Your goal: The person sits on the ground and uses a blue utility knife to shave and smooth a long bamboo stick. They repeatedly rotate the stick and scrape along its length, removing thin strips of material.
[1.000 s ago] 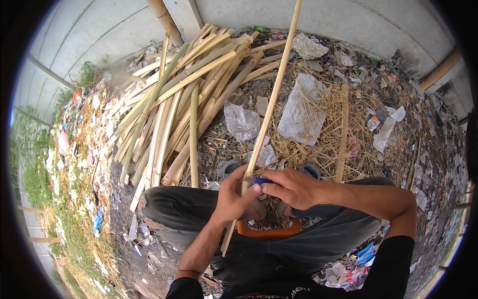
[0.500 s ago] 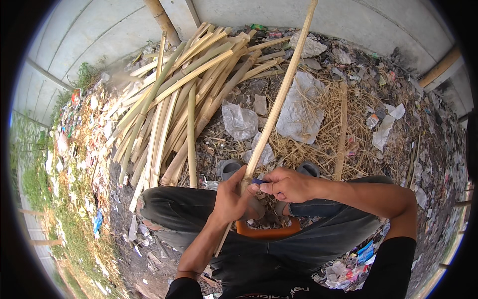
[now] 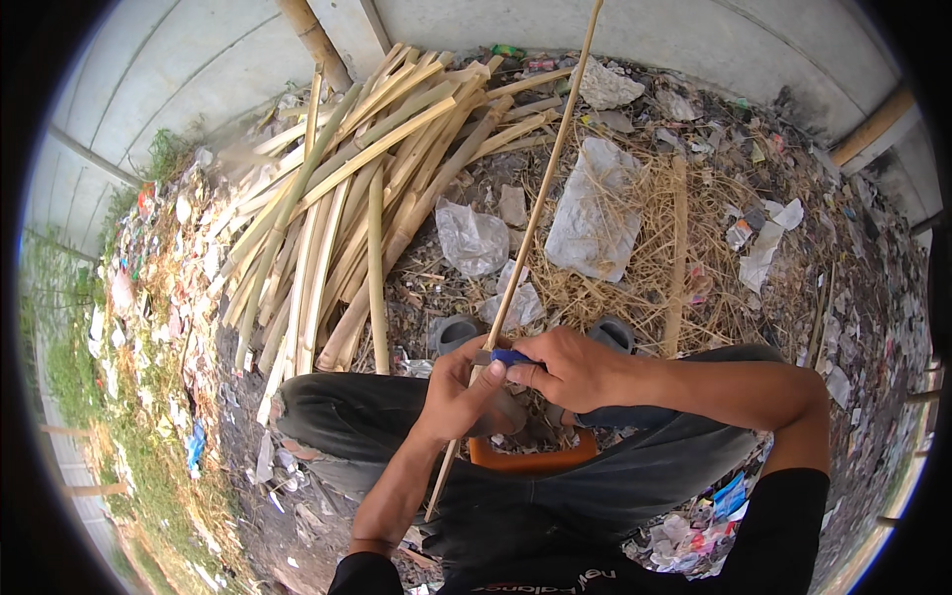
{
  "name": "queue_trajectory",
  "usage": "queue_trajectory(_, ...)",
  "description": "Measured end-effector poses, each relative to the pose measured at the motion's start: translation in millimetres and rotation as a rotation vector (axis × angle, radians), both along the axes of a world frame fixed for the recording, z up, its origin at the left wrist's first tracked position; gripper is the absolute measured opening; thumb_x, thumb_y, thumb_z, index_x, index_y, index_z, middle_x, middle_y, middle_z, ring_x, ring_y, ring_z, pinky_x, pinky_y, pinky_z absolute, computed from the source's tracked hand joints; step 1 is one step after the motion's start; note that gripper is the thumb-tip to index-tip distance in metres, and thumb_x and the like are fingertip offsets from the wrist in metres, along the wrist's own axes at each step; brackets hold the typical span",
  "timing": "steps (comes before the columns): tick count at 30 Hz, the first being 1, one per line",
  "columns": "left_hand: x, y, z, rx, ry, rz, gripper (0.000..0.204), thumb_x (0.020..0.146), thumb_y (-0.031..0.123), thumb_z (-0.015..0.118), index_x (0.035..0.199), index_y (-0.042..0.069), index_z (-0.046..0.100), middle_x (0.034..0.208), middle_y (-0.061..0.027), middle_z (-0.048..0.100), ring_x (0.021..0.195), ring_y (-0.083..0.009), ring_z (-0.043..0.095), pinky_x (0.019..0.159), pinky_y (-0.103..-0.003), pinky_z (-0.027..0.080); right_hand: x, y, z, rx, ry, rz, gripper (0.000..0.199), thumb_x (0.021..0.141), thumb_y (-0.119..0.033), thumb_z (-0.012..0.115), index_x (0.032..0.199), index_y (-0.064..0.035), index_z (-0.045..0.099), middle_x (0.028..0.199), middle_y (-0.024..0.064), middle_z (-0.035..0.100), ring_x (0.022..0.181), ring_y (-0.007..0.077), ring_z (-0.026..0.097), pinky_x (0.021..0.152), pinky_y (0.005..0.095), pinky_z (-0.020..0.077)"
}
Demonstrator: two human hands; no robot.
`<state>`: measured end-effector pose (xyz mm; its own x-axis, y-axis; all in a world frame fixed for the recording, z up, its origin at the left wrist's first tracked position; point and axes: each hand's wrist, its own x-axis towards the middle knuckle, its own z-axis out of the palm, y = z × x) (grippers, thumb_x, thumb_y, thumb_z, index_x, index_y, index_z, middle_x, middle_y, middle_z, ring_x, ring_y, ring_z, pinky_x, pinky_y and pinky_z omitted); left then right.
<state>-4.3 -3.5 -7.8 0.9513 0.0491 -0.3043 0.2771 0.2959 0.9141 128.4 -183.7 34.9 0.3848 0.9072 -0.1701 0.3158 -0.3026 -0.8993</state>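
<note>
I see the left hand closed round the thin bamboo strip, slanting from over the lap toward the ground's far edge, right hand gripping the blue-handled tool across it; best press lightly, evenly, left thumb clear of the blade.

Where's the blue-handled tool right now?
In the head view, just below centre and slightly right, the blue-handled tool is in the right hand, close to the left hand and the thin strip.
</note>
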Motion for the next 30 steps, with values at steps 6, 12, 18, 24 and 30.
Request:
queue_trajectory(6, -3, 14, -2, -0.177, 0.018, -0.055, 0.046, 0.104, 0.021, 0.066, 0.140, -0.004, 0.055, 0.109, -0.0050, 0.069, 0.093, -0.0065, 0.062, 0.079, -0.023, 0.048, 8, -1, 14, -0.088, -0.115, 0.100, 0.042, 0.103, -0.034, 0.058, 0.100, 0.0065, 0.065, 0.075, 0.0261, 0.065, 0.077, 0.0450, 0.067, 0.070, 0.0513, 0.0493)
queue_trajectory(12, -3, 6, -1, -0.117, -0.089, -0.054, 0.053, 0.101, 0.021, 0.070, 0.143, -0.006, 0.052, 0.118, -0.0059, 0.069, 0.104, -0.0090, 0.062, 0.090, -0.026, 0.049, 11, 0, 12, -0.057, 0.038, 0.124, 0.045, 0.105, -0.036, 0.053, 0.099, 0.0065, 0.066, 0.071, 0.0232, 0.064, 0.070, 0.0407, 0.067, 0.068, 0.0499, 0.0488)
queue_trajectory(18, -2, 6, -2, -0.185, -0.074, -0.040, 0.051, 0.101, 0.020, 0.070, 0.141, -0.006, 0.053, 0.119, -0.0057, 0.068, 0.104, -0.0087, 0.061, 0.091, -0.026, 0.049, 10, -2, 19, -0.074, 0.007, 0.157, 0.051, 0.108, -0.041, 0.049, 0.092, 0.0050, 0.065, 0.068, 0.0197, 0.061, 0.063, 0.0361, 0.062, 0.064, 0.0465, 0.0471)
queue_trajectory(24, -3, 5, 5, -0.148, -0.016, -0.041, 0.047, 0.102, 0.024, 0.070, 0.137, -0.004, 0.057, 0.111, -0.0032, 0.069, 0.096, -0.0062, 0.060, 0.082, -0.023, 0.048, 7, -1, 11, -0.052, 0.008, 0.148, 0.049, 0.107, -0.040, 0.050, 0.093, 0.0050, 0.064, 0.067, 0.0209, 0.061, 0.064, 0.0374, 0.064, 0.064, 0.0471, 0.0477)
queue_trajectory(30, 0, 5, 9, 0.032, 0.045, -0.076, 0.040, 0.104, 0.029, 0.067, 0.130, 0.000, 0.061, 0.093, -0.0004, 0.066, 0.076, -0.0042, 0.057, 0.066, -0.021, 0.044, 0, 3, 21, -0.220, -0.116, 0.095, 0.046, 0.106, -0.036, 0.051, 0.094, 0.0050, 0.066, 0.073, 0.0266, 0.066, 0.073, 0.0452, 0.069, 0.068, 0.0525, 0.0528)
